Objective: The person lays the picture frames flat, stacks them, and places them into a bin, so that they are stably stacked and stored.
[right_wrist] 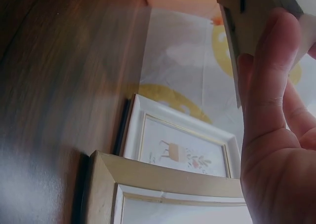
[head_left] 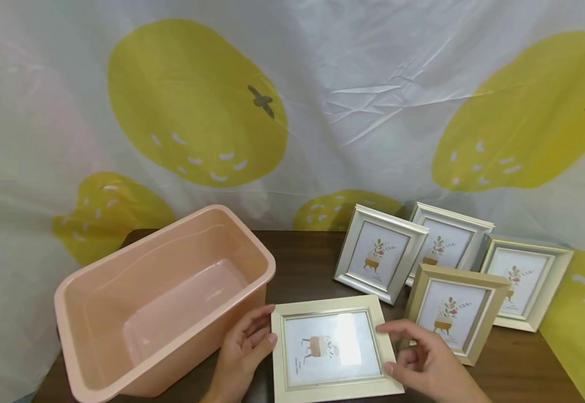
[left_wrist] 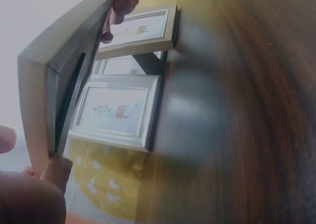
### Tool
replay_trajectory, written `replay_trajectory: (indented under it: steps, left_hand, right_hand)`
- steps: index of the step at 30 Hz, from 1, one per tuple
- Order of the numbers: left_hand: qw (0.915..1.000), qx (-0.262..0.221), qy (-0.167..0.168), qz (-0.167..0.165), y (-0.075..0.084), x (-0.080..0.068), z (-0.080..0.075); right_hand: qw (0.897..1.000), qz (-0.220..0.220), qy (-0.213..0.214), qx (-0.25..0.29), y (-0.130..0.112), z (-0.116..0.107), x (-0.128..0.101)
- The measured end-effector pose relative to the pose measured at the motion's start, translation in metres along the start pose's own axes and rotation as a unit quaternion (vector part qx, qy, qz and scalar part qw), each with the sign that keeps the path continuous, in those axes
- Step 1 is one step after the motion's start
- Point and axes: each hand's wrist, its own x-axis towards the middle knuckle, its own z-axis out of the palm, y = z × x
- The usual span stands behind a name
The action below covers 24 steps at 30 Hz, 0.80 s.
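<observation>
Cream picture frame (head_left: pixel 331 349) sits at the near edge of the dark wooden table (head_left: pixel 302 263), face up and tipped a little toward the person, held off the surface between both hands rather than lying flat; the left wrist view shows its underside clear of the wood. Left hand (head_left: pixel 244 350) takes the frame's left edge, its fingers (head_left: pixel 258 323) bent around that side with the thumb underneath, while the right hand (head_left: pixel 425 364) takes the right edge, fingers (head_left: pixel 398 330) curled over the front rim and, as the right wrist view shows, the thumb (right_wrist: pixel 269 76) pressed flat along the side. A grip at both sides like this probably keeps the glass level and the fingertips off the print. Just to the left of the frame, nearly touching the left hand, stands an empty pink plastic tub (head_left: pixel 96 291), open side up. Beyond and to the right, four more frames stand propped upright in a loose cluster: a silver frame (head_left: pixel 379 253), a white one behind it (head_left: pixel 448 240), a pale frame at the far right (head_left: pixel 526 282) and a gold frame (head_left: pixel 453 310) nearest the right hand. They are likely stood up on their back struts so that each print faces forward. A sheet with yellow fruit shapes (head_left: pixel 197 101) hangs behind the table.
</observation>
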Motion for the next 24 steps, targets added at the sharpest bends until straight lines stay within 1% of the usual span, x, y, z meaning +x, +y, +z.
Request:
replay_trajectory:
  steps: [4,6,9,15,18,21,24]
  left_hand:
    - [0.999,0.019,-0.037,-0.014,0.0,-0.001,-0.005]
    - [0.9979,0.029,-0.054,-0.018,-0.001,0.0,-0.007]
    - [0.9964,0.033,-0.072,-0.031,-0.001,0.0,-0.008]
    - [0.9941,0.062,-0.058,-0.069,-0.002,0.0,-0.011]
    - [0.992,0.081,-0.059,-0.078,-0.006,0.001,-0.012]
    - [0.9876,0.112,-0.068,-0.087,-0.011,0.003,-0.015]
    - [0.9849,0.128,-0.073,-0.09,-0.015,0.006,-0.019]
  right_hand:
    - [1.0,-0.004,-0.004,0.007,0.003,-0.001,-0.001]
    - [1.0,-0.011,-0.007,0.001,0.004,-0.001,-0.002]
    - [1.0,-0.006,-0.009,-0.01,0.007,-0.002,-0.002]
    - [0.999,0.016,-0.032,-0.033,0.017,-0.001,0.001]
    - [0.997,0.03,-0.053,-0.038,0.023,0.0,0.003]
    - [0.995,0.058,-0.083,-0.023,0.029,0.0,0.004]
    - [0.991,0.087,-0.103,-0.007,0.036,0.001,0.007]
